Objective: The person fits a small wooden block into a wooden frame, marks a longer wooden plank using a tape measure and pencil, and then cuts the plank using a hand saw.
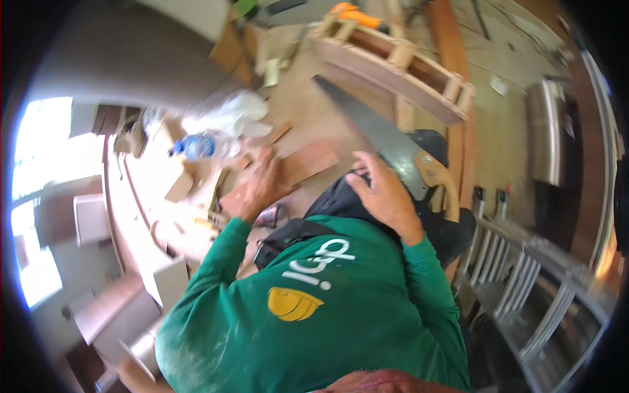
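A flat reddish wooden board (pixel 309 161) lies slanting in front of me. My left hand (pixel 263 182) is closed across it, fingers toward the far edge and thumb at the near one; its palm is hidden. Beside those fingers sit a small wooden block (pixel 244 162) and a short strip of wood (pixel 280 133). Over my dark-clothed leg, my right hand (pixel 385 196) is open, holding nothing, its fingers slightly apart. Just right of it is a handsaw (pixel 373 124), its blade slanting away and its wooden handle (pixel 438 177) toward me.
A slotted wooden frame (pixel 393 62) stands beyond the saw, with an orange tool (pixel 356 14) behind it. At left are a plastic bottle (pixel 195 147), clear plastic wrap (pixel 236 114) and wood offcuts. A metal ladder (pixel 531 275) lies at lower right.
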The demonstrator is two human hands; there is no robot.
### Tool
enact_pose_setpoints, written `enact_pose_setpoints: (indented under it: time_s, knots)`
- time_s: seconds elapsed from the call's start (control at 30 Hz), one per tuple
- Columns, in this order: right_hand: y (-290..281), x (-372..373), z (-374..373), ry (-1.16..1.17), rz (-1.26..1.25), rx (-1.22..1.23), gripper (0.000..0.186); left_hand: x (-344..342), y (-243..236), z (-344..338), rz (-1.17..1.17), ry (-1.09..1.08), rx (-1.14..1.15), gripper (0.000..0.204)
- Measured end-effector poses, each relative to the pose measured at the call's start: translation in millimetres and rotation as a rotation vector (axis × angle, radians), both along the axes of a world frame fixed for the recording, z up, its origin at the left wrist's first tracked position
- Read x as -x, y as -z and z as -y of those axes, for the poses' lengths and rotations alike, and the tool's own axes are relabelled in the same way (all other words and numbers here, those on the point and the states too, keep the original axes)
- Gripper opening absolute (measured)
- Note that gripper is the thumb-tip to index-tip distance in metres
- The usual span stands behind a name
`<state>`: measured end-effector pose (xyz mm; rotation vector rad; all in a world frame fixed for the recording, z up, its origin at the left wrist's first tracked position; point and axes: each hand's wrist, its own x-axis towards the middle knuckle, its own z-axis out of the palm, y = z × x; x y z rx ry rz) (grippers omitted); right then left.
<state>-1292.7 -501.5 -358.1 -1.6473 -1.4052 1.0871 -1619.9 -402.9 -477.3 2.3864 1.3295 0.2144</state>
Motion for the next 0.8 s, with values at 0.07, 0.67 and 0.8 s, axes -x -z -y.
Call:
enact_pose_setpoints:
  time_s: [0.07, 0.67, 0.8]
  knots:
    - [7.1, -5.0, 7.3, 0.103, -0.067, -0.018, 0.052, -20.5, -43.3, -7.6, -0.096, -0.038, 0.104, 0.101]
    - [-37.6, -158.4, 110.1, 1.212, 0.329, -0.107, 0.079, -343.7, -205.0, -9.1, 0.292, 0.954, -0.251, 0.096]
    - [-27.8, -203.1, 171.5, 1.131, -0.699, -0.164, 0.059, -407.3, -186.1, 12.3, 0.408, 1.139, -0.333, 0.092]
